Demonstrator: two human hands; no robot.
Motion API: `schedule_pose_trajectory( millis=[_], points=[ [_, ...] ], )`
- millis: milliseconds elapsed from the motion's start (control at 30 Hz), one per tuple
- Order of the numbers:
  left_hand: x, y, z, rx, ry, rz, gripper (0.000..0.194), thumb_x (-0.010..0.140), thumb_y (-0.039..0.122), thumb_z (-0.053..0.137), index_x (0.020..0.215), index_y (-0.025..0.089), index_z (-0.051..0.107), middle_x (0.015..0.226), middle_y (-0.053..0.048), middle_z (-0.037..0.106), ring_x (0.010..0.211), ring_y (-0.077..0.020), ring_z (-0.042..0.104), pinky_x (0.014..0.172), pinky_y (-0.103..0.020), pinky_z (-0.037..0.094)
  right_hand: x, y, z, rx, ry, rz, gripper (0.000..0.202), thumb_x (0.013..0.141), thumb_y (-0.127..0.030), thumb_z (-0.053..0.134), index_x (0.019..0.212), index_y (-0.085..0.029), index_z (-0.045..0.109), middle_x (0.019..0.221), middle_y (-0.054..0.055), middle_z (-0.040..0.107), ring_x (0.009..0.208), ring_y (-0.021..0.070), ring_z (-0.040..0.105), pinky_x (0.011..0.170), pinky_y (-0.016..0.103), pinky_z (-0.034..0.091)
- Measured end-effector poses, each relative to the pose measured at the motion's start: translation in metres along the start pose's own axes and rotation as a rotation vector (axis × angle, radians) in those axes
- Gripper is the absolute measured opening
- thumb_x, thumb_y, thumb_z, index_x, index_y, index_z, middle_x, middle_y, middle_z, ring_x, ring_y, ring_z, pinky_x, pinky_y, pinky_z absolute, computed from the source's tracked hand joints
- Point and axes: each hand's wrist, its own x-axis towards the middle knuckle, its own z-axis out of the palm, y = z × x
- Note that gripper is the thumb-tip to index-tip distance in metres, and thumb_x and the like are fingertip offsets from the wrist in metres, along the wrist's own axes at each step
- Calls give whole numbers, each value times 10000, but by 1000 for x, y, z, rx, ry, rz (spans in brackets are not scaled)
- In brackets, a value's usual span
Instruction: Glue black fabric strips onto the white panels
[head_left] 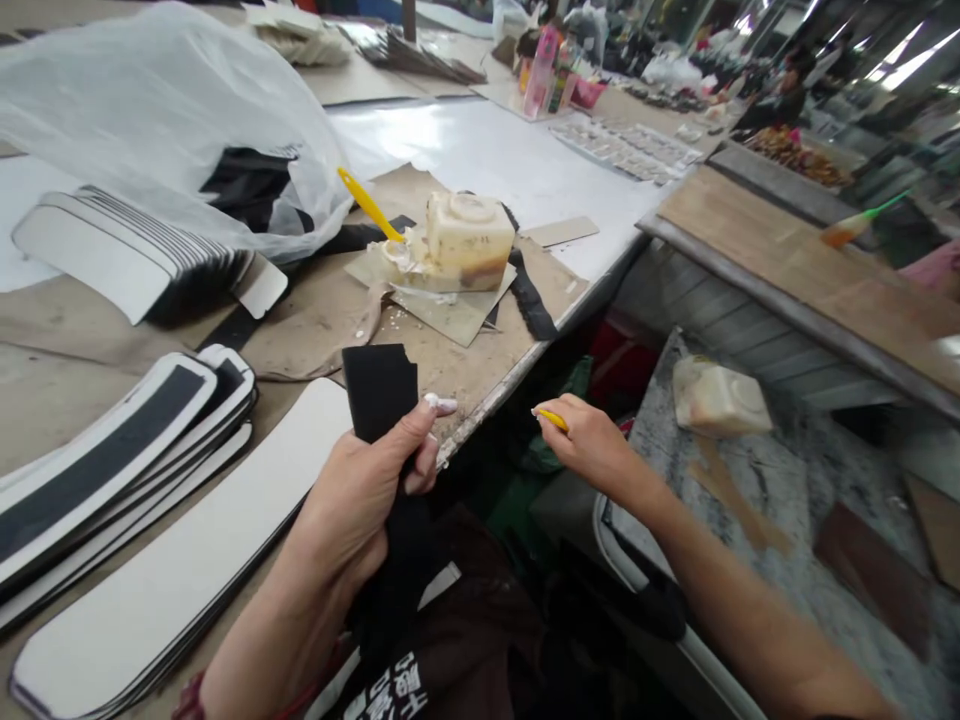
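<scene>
My left hand (371,485) is closed around a black strip (381,392), whose upper end stands up above the fingers. White paste coats the tip of a left finger. To the right, past the table edge, my right hand (589,440) grips a short yellow handle (553,420); what is at its other end is hidden in the hand. On the table ahead stands a cut-open plastic jug (471,240) with white paste at its mouth. A yellow brush handle (367,203) leans out of that paste.
Curved white panels (180,550) lie stacked at left, some with black strips on them. Behind are more stacked pieces (120,245) and a clear plastic bag (172,110). Another jug (720,395) sits on a lower surface at right. A person (780,95) is far back.
</scene>
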Motion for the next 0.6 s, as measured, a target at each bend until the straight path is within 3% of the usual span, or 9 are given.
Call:
schedule_pose_trajectory(
  millis=[200, 300, 400, 500, 600],
  points=[
    [-1, 0, -6, -58, 31, 1, 296, 683, 347, 700, 837, 100, 652, 441, 68, 375, 420, -43, 301, 399, -159, 244, -1, 20, 21, -179, -114, 124, 297, 844, -170, 424, 1049, -222, 633, 884, 48, 603, 798, 160, 579, 714, 242, 396],
    [-2, -1, -9, -56, 39, 6, 287, 681, 343, 699, 833, 104, 651, 440, 68, 375, 417, -46, 305, 406, -165, 269, 0, 23, 28, -203, -106, 155, 245, 836, -181, 438, 960, -207, 647, 839, 50, 591, 747, 164, 571, 651, 246, 374],
    [-4, 0, -14, -51, 32, 2, 244, 694, 318, 688, 817, 111, 650, 437, 68, 364, 413, -48, 298, 407, -172, 268, 1, 24, 33, -203, -74, 175, 211, 866, -295, 446, 832, -182, 622, 796, 50, 581, 710, 162, 557, 618, 246, 355],
    [-6, 0, -17, -30, 25, 16, 156, 707, 265, 676, 700, 121, 618, 431, 58, 366, 410, -50, 299, 406, -178, 253, 4, 22, 30, -176, -34, 164, 305, 913, -364, 377, 759, -182, 566, 755, 33, 568, 678, 144, 540, 631, 241, 353],
    [-8, -2, -19, -23, 43, 18, 246, 707, 252, 678, 560, 148, 511, 431, 47, 377, 411, -55, 302, 407, -192, 241, 6, 14, 16, -93, 43, 114, 390, 949, -406, 275, 727, -192, 514, 727, 12, 547, 650, 123, 522, 641, 229, 361]
  ],
)
